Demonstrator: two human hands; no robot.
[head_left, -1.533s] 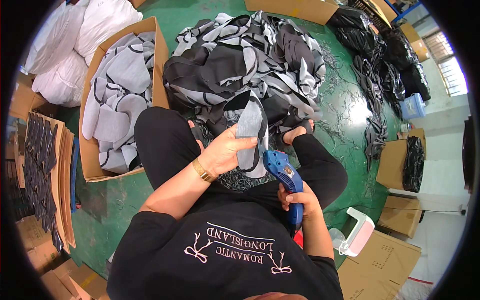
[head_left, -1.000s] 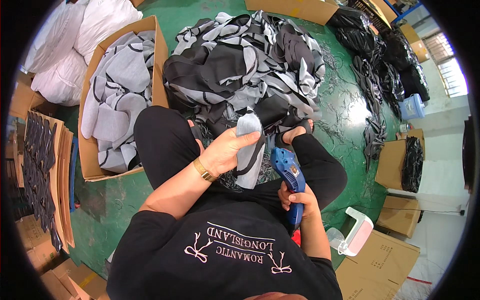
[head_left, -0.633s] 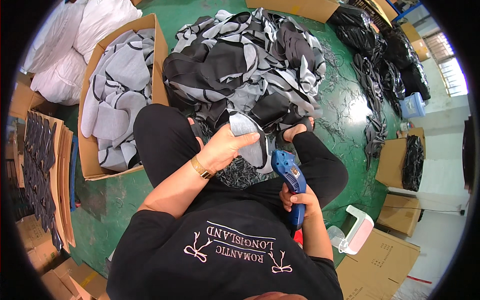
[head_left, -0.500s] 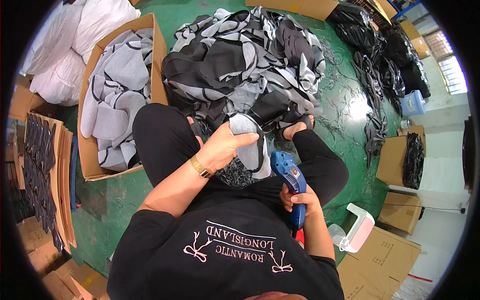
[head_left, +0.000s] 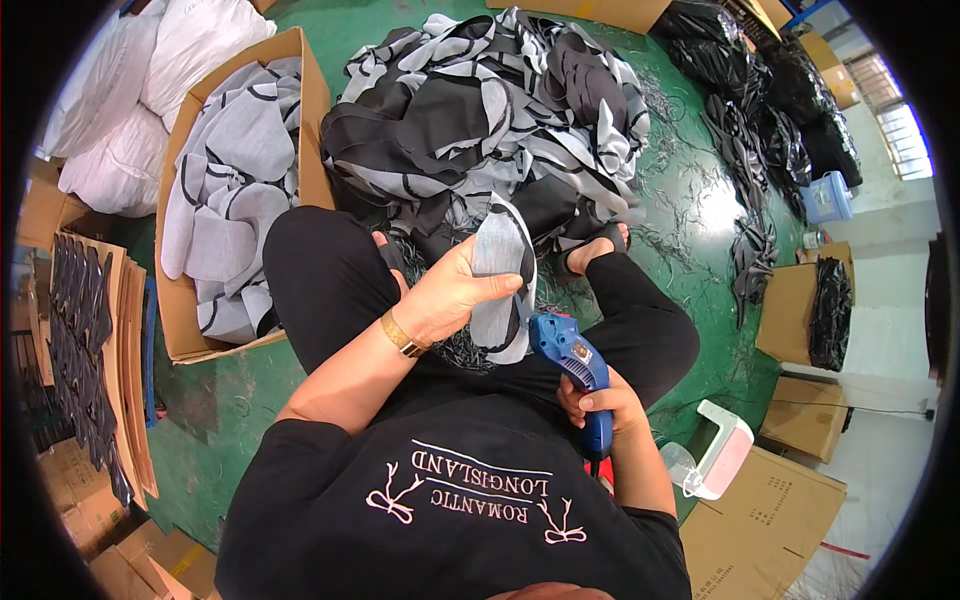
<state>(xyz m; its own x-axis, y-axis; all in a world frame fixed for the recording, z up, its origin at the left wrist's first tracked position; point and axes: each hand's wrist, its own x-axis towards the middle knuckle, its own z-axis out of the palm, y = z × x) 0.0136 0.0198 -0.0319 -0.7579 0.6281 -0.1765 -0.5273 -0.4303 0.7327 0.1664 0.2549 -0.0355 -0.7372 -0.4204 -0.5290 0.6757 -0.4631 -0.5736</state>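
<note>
On the green floor (head_left: 230,410), a box (head_left: 316,120) stood left of the cloth pile (head_left: 450,120), bags (head_left: 700,55) right. The left hand (head_left: 447,297) pinched fabric (head_left: 497,255); the right hand (head_left: 614,400) clasped a tool (head_left: 568,348).

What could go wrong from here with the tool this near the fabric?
The right hand holds the blue power tool close beside the grey fabric piece; a slip might nick the left hand gripping it. Gripped one-handed, the fabric may also fold. Thin scraps strewn nearby could be slippery underfoot.
</note>
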